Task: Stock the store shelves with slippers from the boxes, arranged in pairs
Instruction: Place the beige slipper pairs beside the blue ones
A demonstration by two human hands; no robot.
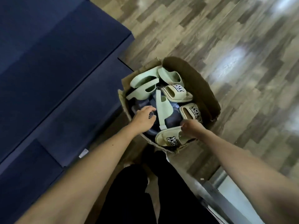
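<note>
The right hand [191, 128] pinches the near beige slipper [169, 137], its mate [191, 111] lying just beyond it in the box [194, 81]; the left hand [144, 116] touches a dark slipper [141, 103], grip unclear.

Open cardboard box [194, 81] on floor, slippers jumbled loose inside: pale green slippers [144, 84] far left, logo-printed beige slippers [176, 92] right and near edge, dark blue slippers [174, 117] beneath, centre.

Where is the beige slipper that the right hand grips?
Head view, centre-right: the beige slipper lies at the near edge of the box, pinched by the right hand, beside a green slipper standing on edge.
</note>
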